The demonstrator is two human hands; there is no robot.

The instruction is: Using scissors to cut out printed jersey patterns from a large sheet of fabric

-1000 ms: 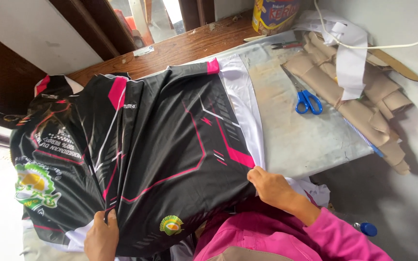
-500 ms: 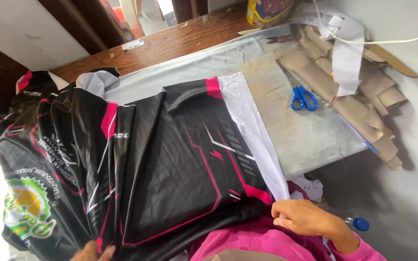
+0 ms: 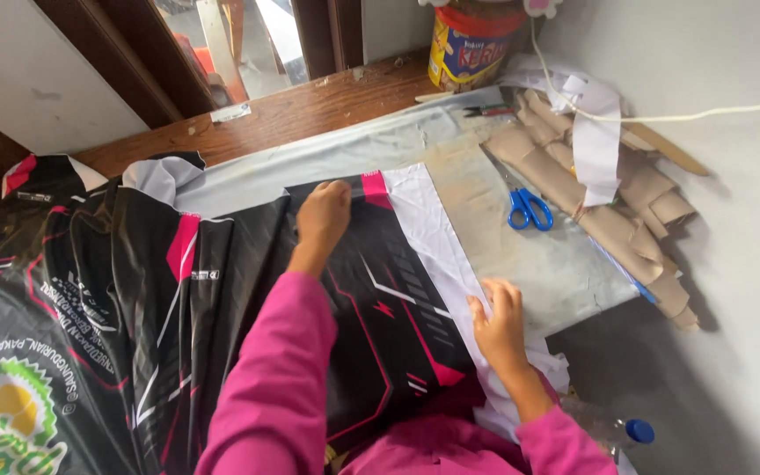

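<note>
A black printed fabric point(image 3: 134, 299) with pink and white trim lies spread over the grey table cover point(image 3: 556, 264). My left hand point(image 3: 323, 214) reaches across it and grips its far edge next to a pink patch, fingers curled over the cloth. My right hand point(image 3: 499, 321) lies with fingers apart on the white side strip point(image 3: 437, 233) of the fabric, at the near right of the table. Both arms wear pink sleeves.
Blue-handled scissors point(image 3: 529, 209) lie on the table right of the fabric. Brown paper rolls point(image 3: 573, 189) and a white paper strip point(image 3: 597, 145) are stacked by the wall under a white cord point(image 3: 679, 114). A tin can point(image 3: 472, 44) stands on the wooden sill point(image 3: 310, 105). A blue-capped bottle point(image 3: 633, 431) sits low right.
My left hand has moved from the near left edge up to the fabric's far edge. The fabric now lies flatter. My right hand stays at the white side strip.
</note>
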